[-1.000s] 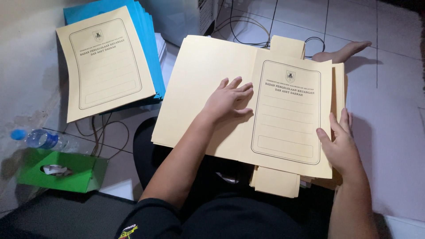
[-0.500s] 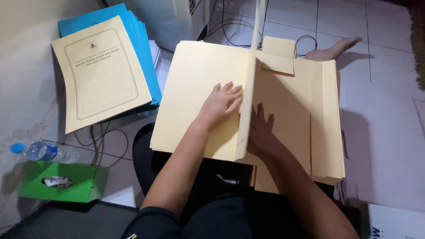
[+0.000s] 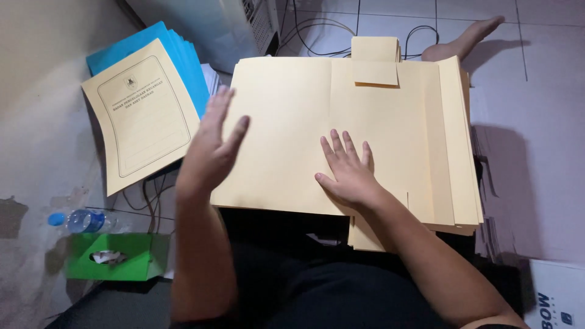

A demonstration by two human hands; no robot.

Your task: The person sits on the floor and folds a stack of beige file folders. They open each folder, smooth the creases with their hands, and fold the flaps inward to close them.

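We see a floor of pale square tiles (image 3: 536, 79) in the upper right of the frame, dimly lit. At the left stands a beige, stained wall (image 3: 36, 91). Black cables (image 3: 317, 36) lie at the top centre.

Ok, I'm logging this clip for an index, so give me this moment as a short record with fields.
Setting: person seated on a tiled floor
Left hand: raised, open, holding nothing
Right hand: palm flat on the opened cream paper folder
Under the folder: stack of cream folders
Left side: cream printed folder on blue folders
Near left: plastic water bottle, green tissue box
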